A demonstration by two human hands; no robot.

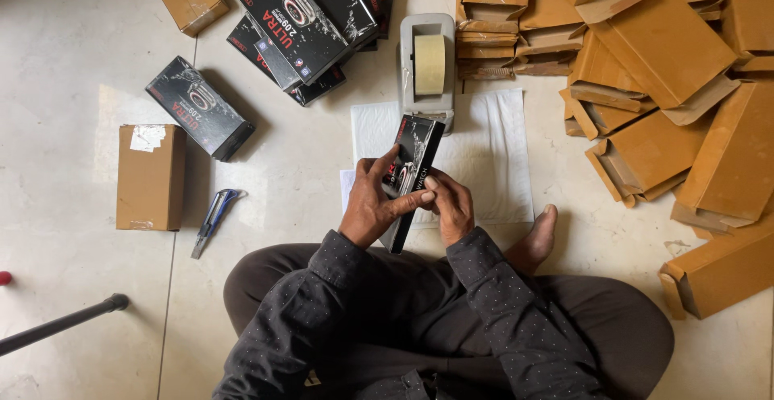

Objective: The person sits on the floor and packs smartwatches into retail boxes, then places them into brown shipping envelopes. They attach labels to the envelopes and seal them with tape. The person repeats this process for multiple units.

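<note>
Both hands, left hand (372,202) & right hand (451,205), grip black box (413,162) tilted up, just in front of tape holder (428,65), prob to see it well

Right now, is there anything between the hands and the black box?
No. Both hands are already on the black box: the left hand wraps its near side with fingers across the front, and the right hand touches its lower edge. Nothing visible sits between them; the tape dispenser lies beyond it.
</note>
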